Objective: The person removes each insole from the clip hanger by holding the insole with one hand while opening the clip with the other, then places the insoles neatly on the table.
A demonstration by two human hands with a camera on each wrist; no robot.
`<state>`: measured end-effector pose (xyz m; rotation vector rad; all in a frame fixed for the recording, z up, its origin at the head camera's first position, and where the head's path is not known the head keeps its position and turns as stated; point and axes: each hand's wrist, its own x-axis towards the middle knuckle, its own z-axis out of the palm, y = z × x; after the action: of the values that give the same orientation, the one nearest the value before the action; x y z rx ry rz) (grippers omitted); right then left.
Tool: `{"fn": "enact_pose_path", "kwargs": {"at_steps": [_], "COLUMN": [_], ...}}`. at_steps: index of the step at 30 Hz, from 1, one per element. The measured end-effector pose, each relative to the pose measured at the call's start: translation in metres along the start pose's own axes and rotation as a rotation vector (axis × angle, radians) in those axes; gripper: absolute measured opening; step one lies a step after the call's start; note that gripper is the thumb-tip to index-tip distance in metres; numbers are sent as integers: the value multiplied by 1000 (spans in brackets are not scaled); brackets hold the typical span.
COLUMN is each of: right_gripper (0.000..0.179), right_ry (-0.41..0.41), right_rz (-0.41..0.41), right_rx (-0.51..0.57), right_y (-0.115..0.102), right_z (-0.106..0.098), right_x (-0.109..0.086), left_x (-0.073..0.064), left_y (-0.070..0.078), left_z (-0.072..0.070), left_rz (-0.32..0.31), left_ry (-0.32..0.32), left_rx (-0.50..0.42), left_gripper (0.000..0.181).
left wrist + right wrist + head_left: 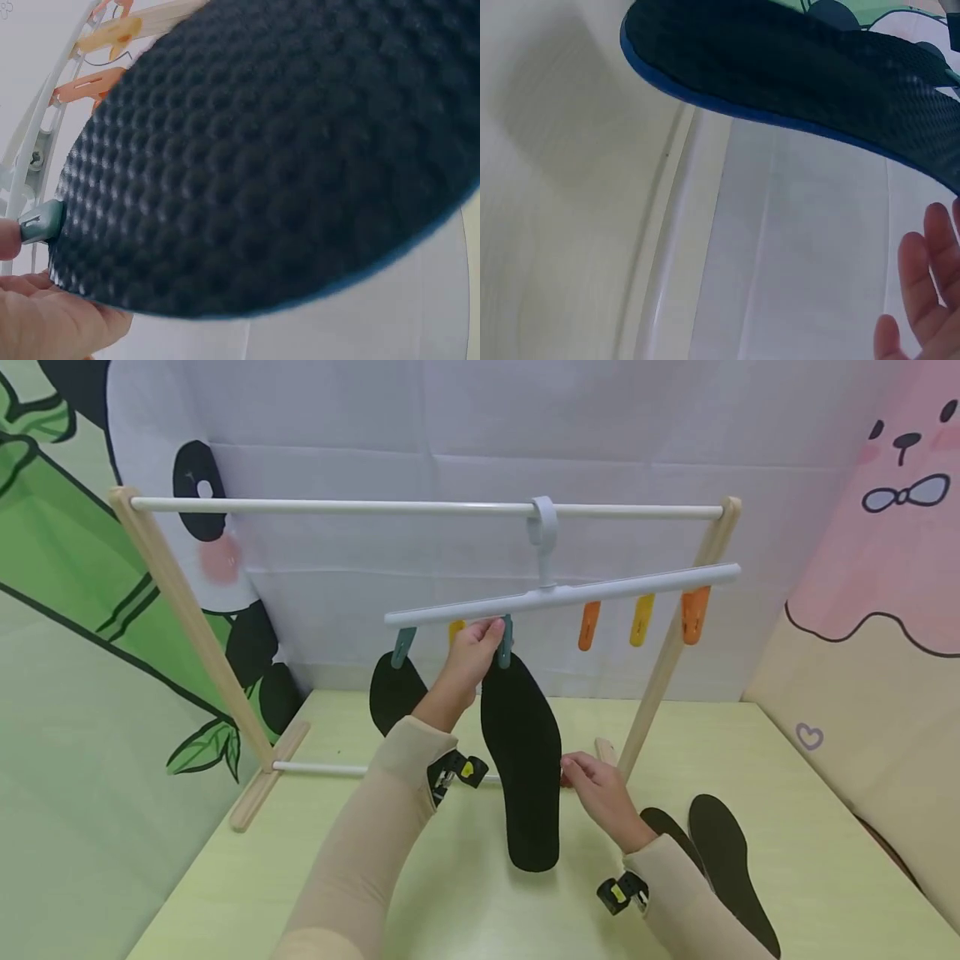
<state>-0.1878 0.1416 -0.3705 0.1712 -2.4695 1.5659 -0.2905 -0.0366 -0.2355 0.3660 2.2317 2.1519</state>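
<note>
A black insole (525, 760) hangs upright from a green clip (506, 647) on the white hanger (630, 587). My left hand (467, 658) pinches this clip at the insole's top, the thumb on the clip in the left wrist view and the other fingers close to the insole's edge. Beside the insole's right edge is my right hand (603, 795), its fingertips right at that edge; the right wrist view shows its fingers (919, 277) extended. Another black insole (392, 697) hangs further left from a second green clip (402, 647), partly hidden by my left arm.
The hanger tilts, right end higher, hooked on the white bar (337, 507) of a wooden rack. Orange (588, 627) and yellow clips (642, 620) hang along its right half. Two dark insoles (723, 852) lie on the table (225, 893) at right. A printed cloth backs the table.
</note>
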Motion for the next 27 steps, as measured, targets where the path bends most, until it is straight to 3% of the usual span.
{"fn": "enact_pose_path", "kwargs": {"at_steps": [12,27], "right_gripper": [13,15], "right_ry": [-139,-151], "right_rz": [-37,-15], "right_rx": [-9,0], "right_y": [7,2], "right_z": [9,8], "right_x": [-2,7], "left_x": [0,2], "left_y": [3,-1], "left_z": [4,6], "left_rz": [-53,-33], "left_ry": [-7,-3], "left_rx": [36,54], "left_gripper": [41,40]}}
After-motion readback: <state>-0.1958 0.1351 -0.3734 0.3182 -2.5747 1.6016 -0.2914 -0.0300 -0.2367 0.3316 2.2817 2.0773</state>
